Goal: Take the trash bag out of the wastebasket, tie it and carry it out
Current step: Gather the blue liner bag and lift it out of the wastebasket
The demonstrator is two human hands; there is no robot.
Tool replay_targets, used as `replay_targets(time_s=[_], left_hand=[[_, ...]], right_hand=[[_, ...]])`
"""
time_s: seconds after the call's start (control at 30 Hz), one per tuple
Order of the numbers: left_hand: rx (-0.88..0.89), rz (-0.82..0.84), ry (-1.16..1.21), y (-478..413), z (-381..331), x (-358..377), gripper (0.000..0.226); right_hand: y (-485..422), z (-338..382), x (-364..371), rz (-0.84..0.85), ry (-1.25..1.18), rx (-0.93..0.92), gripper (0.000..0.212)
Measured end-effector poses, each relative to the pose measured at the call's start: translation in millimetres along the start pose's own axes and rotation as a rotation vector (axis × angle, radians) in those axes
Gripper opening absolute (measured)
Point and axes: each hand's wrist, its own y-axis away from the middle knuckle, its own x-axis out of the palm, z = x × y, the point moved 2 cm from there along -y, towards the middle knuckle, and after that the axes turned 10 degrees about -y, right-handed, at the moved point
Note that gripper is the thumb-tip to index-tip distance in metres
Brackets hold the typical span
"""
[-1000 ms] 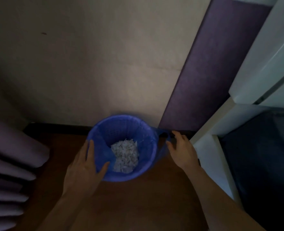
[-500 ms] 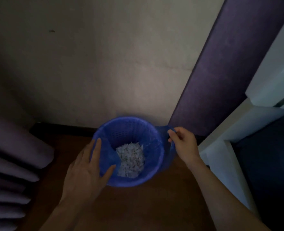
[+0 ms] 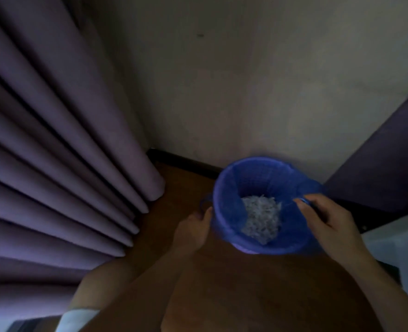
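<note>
A round wastebasket [image 3: 250, 250] stands on the wooden floor against the wall, lined with a blue trash bag [image 3: 229, 212] whose rim folds over its edge. White shredded paper [image 3: 261, 218] lies in the bottom of the bag. My left hand [image 3: 194, 227] is at the basket's left side, fingers closed on the bag's left handle loop. My right hand [image 3: 327, 218] pinches the bag's right handle at the rim, drawn slightly inward over the opening.
Purple curtain folds [image 3: 61, 152] hang at the left down to the floor. A beige wall [image 3: 246, 92] and dark baseboard run behind the basket. A purple panel [image 3: 385, 168] and a white furniture edge [image 3: 394, 238] stand at the right.
The view has swung left, bringing the curtain in. My left hand left the rim's inside and took the left handle. My right hand has pulled the right handle inward.
</note>
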Motion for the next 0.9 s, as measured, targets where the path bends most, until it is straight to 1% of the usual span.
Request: replay_targets(time_s=[0.03, 0.1, 0.17, 0.2, 0.23, 0.3, 0.37, 0.43, 0.5, 0.57, 0.6, 0.67, 0.7, 0.77, 0.83, 0.9], left_hand=[[-0.058, 0.057, 0.104, -0.1, -1.8, 1.1, 0.064], [-0.199, 0.15, 0.456, -0.9, -7.5, 2.9, 0.073], [-0.258, 0.221, 0.724, -0.9, -17.4, 5.3, 0.07], [-0.266, 0.227, 0.842, 0.1, -21.3, 4.7, 0.066], [-0.262, 0.198, 0.965, -0.1, -23.3, 3.2, 0.06], [-0.258, 0.101, 1.135, -2.6, -21.7, -3.6, 0.046], [-0.296, -0.007, 1.167, -8.2, -15.3, -10.2, 0.03], [-0.306, -0.115, 1.141, -12.2, -11.6, -16.7, 0.029], [-0.258, -0.182, 1.155, -16.1, -11.8, -22.0, 0.024], [-0.197, -0.205, 1.188, -18.1, -15.4, -28.2, 0.018], [-0.153, -0.215, 1.178, -18.0, -18.7, -33.3, 0.018], [-0.044, -0.218, 1.085, -16.6, -27.7, -43.0, 0.021], [0.009, -0.218, 1.04, -14.1, -34.1, -47.7, 0.023], [0.104, -0.216, 1.021, -6.7, -46.4, -55.8, 0.023], [0.158, -0.211, 1.031, 0.5, -56.6, -61.4, 0.022], [0.219, -0.236, 0.987, 5.2, -63.1, -65.6, 0.019]], right_hand=[[0.9, 0.5, 2.3, 0.015, 0.006, 0.008, 0.012], [1.8, 1.5, 5.2, 0.034, 0.018, 0.022, 0.014], [2.3, 2.7, 7.3, 0.042, 0.026, 0.025, 0.017], [2.2, 3.4, 7.7, 0.042, 0.022, 0.025, 0.018], [1.9, 4.2, 7.9, 0.041, 0.021, 0.019, 0.017], [0.7, 6.6, 6.9, 0.039, 0.02, 0.007, 0.014], [-1.2, 9.1, 5.2, 0.023, 0.006, -0.006, 0.013], [-4.1, 11.5, 3.2, -0.029, -0.026, -0.01, 0.022], [-8.3, 14.0, 1.1, -0.109, -0.089, 0.001, 0.023], [-13.8, 15.2, -0.8, -0.194, -0.149, 0.044, 0.023], [-16.7, 15.3, -1.5, -0.227, -0.178, 0.081, 0.027], [-22.2, 12.6, -1.6, -0.268, -0.219, 0.151, 0.041], [-24.2, 12.4, -0.9, -0.272, -0.227, 0.164, 0.041], [-26.9, 14.9, 1.3, -0.265, -0.241, 0.155, 0.034], [-27.2, 21.3, 3.0, -0.249, -0.26, 0.11, 0.029], [-26.1, 27.2, 4.7, -0.248, -0.333, 0.102, 0.024]])
